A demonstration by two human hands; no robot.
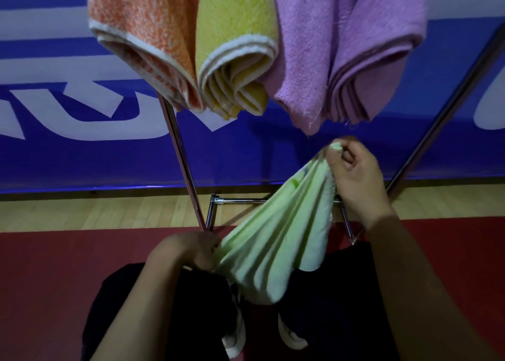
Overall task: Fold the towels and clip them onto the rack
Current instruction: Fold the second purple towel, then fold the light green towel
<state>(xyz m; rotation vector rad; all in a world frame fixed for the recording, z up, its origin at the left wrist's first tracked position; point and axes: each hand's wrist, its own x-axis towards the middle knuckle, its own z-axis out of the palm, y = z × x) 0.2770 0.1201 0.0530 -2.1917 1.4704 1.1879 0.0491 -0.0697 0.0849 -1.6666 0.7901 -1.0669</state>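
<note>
A pale green towel [276, 240] stretches slantwise between my hands, bunched into pleats. My right hand [355, 177] pinches its upper corner at centre right. My left hand [191, 251] grips its lower end, lower and to the left. Above them hang folded towels from the rack: an orange one [142, 32], a yellow one [235, 32] and a purple one [347, 46]. Their tops and any clips are out of frame.
The rack's metal legs [180, 158] slant down to a low crossbar [240, 201] behind the green towel. A blue and white banner [82, 155] covers the wall. The floor is wood, then red mat [54, 278]. My dark trousers and shoes [235, 341] are below.
</note>
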